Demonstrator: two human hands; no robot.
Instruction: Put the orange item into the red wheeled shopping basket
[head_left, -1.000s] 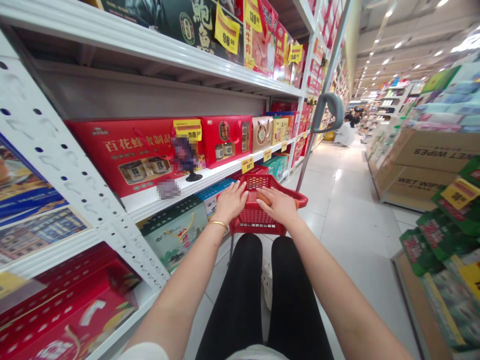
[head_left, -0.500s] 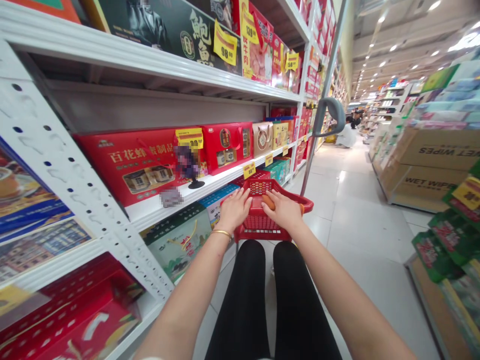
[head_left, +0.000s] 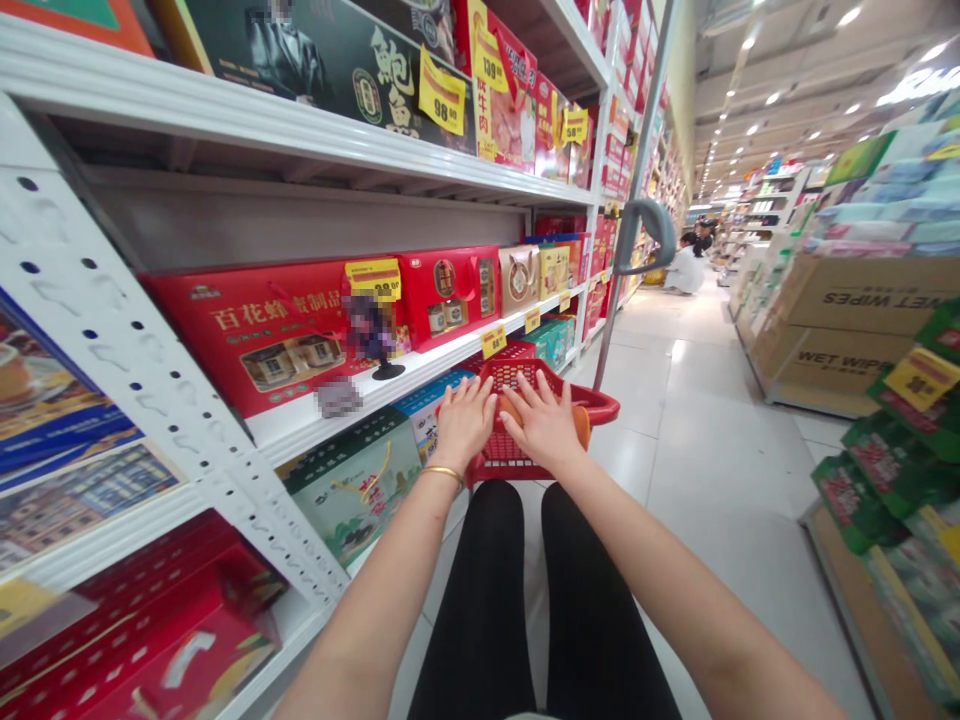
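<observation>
A red plastic shopping basket (head_left: 604, 406) with perforated walls is right in front of my knees. Over its left part lies my left hand (head_left: 466, 428), palm down, fingers stretched out, with a gold bangle at the wrist. My right hand (head_left: 550, 422) is spread above the middle of the basket, thumb pointing toward the left hand. An orange object (head_left: 582, 426) shows from beneath the right hand; most of it is covered, so its kind is unclear. Whether either palm presses on the basket is hidden.
White shelves (head_left: 315, 425) on the left carry red gift boxes (head_left: 247, 340) and a small blurred figure on a black stand (head_left: 388, 371). A metal pole with a grey loop (head_left: 627, 240) stands ahead. Wet-wipes cartons (head_left: 847, 360) line the right; a person (head_left: 684, 268) crouches far down the aisle.
The fingers of my right hand have spread and lifted flatter, and the orange object now shows on that hand's right side. My left fingers are straighter. The whole view has shifted slightly.
</observation>
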